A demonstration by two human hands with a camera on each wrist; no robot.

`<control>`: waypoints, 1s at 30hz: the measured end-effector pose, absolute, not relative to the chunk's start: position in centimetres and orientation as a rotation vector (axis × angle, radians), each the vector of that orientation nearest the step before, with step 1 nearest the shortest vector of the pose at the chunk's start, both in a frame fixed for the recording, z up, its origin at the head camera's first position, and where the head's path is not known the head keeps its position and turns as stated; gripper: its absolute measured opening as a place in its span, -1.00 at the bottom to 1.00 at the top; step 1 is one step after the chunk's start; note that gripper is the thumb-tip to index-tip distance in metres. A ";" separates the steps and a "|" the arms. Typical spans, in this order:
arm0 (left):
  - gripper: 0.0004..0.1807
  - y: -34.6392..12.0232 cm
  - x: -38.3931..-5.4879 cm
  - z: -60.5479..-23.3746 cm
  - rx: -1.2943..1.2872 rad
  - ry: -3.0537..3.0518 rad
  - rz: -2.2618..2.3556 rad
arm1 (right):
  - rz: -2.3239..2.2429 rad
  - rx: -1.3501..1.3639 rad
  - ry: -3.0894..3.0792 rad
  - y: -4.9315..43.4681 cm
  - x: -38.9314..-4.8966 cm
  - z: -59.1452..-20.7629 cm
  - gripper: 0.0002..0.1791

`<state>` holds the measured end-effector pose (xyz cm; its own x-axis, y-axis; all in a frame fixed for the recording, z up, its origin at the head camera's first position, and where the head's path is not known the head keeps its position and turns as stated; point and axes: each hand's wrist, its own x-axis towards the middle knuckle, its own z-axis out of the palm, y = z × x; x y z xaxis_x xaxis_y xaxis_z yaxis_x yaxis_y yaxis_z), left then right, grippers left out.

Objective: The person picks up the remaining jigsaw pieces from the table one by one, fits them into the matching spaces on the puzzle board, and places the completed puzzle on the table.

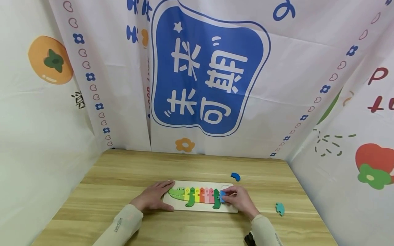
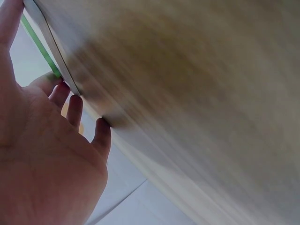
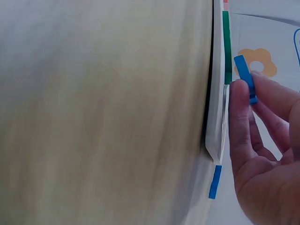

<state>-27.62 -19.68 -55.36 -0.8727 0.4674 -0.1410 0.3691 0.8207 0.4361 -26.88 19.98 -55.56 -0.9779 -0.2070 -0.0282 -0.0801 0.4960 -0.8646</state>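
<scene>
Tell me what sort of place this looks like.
Probably a tabletop booth set up for play or recording: a wood-grain table has printed white cloth on three sides, and a crocodile puzzle board lies on the table.

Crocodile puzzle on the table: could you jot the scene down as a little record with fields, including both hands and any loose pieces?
Puzzle board: lying flat on a wooden table
Left hand: touches the board's left end, by the crocodile head
Right hand: pinches a blue piece near the rear green leg piece
Held piece's angle: tilted
Loose on table: dark blue piece beyond the board's far right corner; teal piece to its right
</scene>
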 end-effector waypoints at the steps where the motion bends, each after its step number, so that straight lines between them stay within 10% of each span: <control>1: 0.22 -19.7 -27.6 -55.3 0.645 2.760 0.588 | -1.495 -0.248 2.597 19.9 -26.9 -55.6 -0.74; 30: 0.21 -19.7 -27.4 -55.1 0.645 2.772 0.561 | -1.267 -0.195 2.769 18.9 -27.1 -55.8 -0.78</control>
